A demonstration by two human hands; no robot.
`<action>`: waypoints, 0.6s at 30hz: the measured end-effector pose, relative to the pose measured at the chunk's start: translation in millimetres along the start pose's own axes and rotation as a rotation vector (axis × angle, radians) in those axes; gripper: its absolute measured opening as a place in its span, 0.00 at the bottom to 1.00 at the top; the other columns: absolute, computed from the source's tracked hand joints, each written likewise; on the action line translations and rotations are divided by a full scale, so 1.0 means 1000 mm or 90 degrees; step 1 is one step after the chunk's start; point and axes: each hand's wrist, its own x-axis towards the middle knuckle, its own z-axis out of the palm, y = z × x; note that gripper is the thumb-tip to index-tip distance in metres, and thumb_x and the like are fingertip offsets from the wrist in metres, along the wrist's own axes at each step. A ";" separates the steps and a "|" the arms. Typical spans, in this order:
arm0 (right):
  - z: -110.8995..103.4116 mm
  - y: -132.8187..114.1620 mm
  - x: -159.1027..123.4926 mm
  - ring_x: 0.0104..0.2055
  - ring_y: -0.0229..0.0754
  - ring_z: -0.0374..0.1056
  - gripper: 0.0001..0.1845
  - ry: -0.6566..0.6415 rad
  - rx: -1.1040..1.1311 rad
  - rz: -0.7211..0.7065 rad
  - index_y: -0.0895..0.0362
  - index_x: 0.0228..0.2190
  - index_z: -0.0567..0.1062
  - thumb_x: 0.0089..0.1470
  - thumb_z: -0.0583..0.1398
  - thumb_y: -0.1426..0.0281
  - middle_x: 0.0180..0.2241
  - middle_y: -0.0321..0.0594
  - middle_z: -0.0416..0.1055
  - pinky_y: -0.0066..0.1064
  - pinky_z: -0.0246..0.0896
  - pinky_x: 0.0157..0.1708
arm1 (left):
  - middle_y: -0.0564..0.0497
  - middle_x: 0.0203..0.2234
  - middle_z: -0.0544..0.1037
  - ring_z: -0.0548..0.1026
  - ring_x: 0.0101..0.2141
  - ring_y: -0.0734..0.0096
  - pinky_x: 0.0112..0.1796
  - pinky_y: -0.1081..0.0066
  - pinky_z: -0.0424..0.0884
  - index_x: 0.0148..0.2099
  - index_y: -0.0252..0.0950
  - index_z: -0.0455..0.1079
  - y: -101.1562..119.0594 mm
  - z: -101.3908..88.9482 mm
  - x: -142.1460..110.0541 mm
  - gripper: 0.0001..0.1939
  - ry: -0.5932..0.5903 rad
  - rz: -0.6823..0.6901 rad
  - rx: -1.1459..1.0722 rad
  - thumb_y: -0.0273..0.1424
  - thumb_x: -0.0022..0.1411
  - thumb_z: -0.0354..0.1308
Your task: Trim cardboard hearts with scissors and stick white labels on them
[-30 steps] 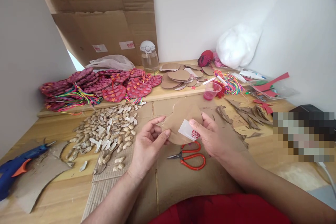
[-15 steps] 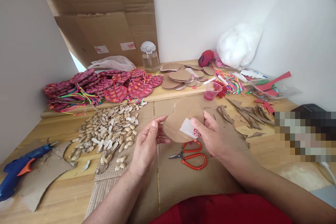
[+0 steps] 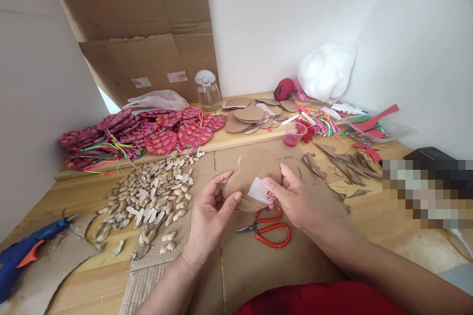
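Observation:
Between both hands is a cut cardboard piece (image 3: 244, 184) with a rounded outline and a strip of white tape (image 3: 260, 190) printed in red. My left hand (image 3: 212, 206) pinches its left edge, thumb on the face and fingers behind. My right hand (image 3: 295, 199) grips the right edge, its thumb lying on the tape. Just below, orange-handled scissors (image 3: 271, 234) lie on the cardboard sheet (image 3: 247, 275), blades pointing left. To the left of my left hand spreads a heap of peanut shells (image 3: 148, 197).
A blue glue gun (image 3: 33, 238) lies at far left on scrap cardboard. Along the back shelf sit decorated pink discs (image 3: 162, 130), a water bottle (image 3: 207, 91), cardboard ovals (image 3: 249, 114) and a pink cup (image 3: 293, 135). Cardboard offcuts (image 3: 343, 160) lie at right.
My left thumb has moved from the edge onto the face of the cardboard piece. The camera view has shifted slightly, so most things sit a little lower in the picture.

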 end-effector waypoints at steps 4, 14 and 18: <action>0.001 0.000 -0.002 0.25 0.37 0.66 0.18 -0.008 -0.018 0.006 0.51 0.45 0.69 0.56 0.63 0.58 0.32 0.35 0.75 0.26 0.61 0.19 | 0.43 0.53 0.76 0.74 0.53 0.62 0.49 0.68 0.71 0.55 0.39 0.68 0.001 0.001 -0.001 0.21 -0.004 0.024 -0.011 0.34 0.61 0.65; 0.005 -0.007 -0.003 0.25 0.40 0.67 0.19 -0.007 -0.045 0.010 0.50 0.40 0.70 0.52 0.65 0.54 0.29 0.36 0.74 0.28 0.62 0.17 | 0.45 0.50 0.77 0.73 0.54 0.63 0.48 0.69 0.70 0.54 0.40 0.67 0.001 0.000 -0.004 0.18 -0.009 0.064 0.016 0.33 0.63 0.63; 0.005 -0.007 -0.003 0.24 0.38 0.65 0.19 -0.014 -0.044 0.011 0.51 0.41 0.69 0.53 0.65 0.54 0.29 0.36 0.73 0.28 0.61 0.17 | 0.49 0.49 0.78 0.74 0.52 0.68 0.50 0.72 0.68 0.53 0.42 0.70 -0.001 0.000 -0.004 0.15 0.010 0.123 0.055 0.31 0.64 0.62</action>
